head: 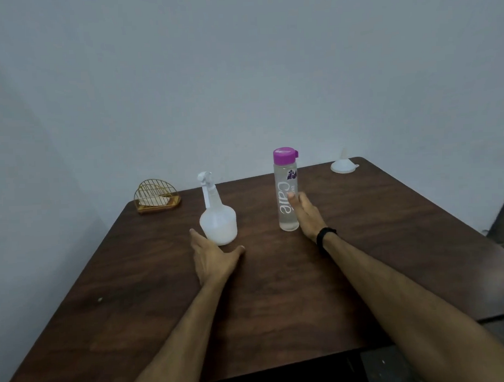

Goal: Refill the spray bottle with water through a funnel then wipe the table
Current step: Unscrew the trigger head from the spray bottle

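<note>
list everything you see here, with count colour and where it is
table: 1, dark brown wood, fills the lower view
spray bottle: 1, translucent white, upright, left of centre
water bottle: 1, clear with purple cap, upright, centre
funnel: 1, white, mouth down, far right corner
wire holder: 1, gold, holding something pale, far left corner
wristband: 1, black, right wrist
left hand: 1, open, just short of the spray bottle
right hand: 1, open, beside the water bottle

The clear bottle point(286, 195) with the purple cap bears "Care" in large white letters running down its side; the smaller print beside it is unreadable.
</note>
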### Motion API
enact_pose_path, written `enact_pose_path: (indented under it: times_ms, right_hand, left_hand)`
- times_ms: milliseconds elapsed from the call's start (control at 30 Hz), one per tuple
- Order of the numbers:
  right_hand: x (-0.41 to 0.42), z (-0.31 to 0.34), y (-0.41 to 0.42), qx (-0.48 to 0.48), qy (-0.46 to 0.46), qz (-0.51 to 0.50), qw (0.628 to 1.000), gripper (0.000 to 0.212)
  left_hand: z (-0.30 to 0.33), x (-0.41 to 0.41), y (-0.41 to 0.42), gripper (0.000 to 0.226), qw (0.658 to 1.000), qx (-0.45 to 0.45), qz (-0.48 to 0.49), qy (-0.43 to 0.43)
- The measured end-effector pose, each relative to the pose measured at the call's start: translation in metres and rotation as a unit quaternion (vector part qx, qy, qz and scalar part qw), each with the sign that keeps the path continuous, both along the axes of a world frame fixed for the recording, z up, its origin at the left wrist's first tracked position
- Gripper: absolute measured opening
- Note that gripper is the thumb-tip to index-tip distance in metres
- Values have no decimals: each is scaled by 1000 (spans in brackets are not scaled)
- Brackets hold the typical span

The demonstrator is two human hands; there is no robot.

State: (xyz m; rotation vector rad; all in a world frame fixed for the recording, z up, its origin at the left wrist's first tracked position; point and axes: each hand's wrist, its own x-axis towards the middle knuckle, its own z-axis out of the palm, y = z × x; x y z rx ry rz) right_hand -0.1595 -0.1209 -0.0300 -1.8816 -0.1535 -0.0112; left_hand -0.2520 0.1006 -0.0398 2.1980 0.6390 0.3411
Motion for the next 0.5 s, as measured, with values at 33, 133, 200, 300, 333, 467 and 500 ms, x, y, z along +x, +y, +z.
enact_pose_path:
  times_ms: [33, 133, 200, 300, 333, 467, 500]
  right_hand:
    - [-1, 1, 0, 12, -2, -7, 1000, 83]
    - [-2, 1, -3, 31, -4, -40, 999, 69]
    - [2, -4, -13, -26, -16, -78, 996, 60]
    - [13, -14, -43, -214, -41, -69, 973, 57]
    - [17, -18, -55, -296, -42, -54, 953, 60]
    - [25, -20, -109, -482, -17, -43, 875, 75]
    - [28, -21, -122, -487, -2, -53, 872, 78]
  left_hand:
    - [-3, -6, -7, 132, 999, 46, -2, 12]
    - [-10, -17, -27, 113, 985, 155, -60, 55]
    - [-13, -19, -43, 106, 972, 193, -91, 95]
    - [-15, -21, -73, 107, 962, 217, -107, 129]
    - [-15, -22, -85, 108, 959, 222, -118, 133]
    - [-16, -17, -138, 101, 926, 266, -243, 110]
    - [-16, -14, -151, 96, 912, 279, -286, 93]
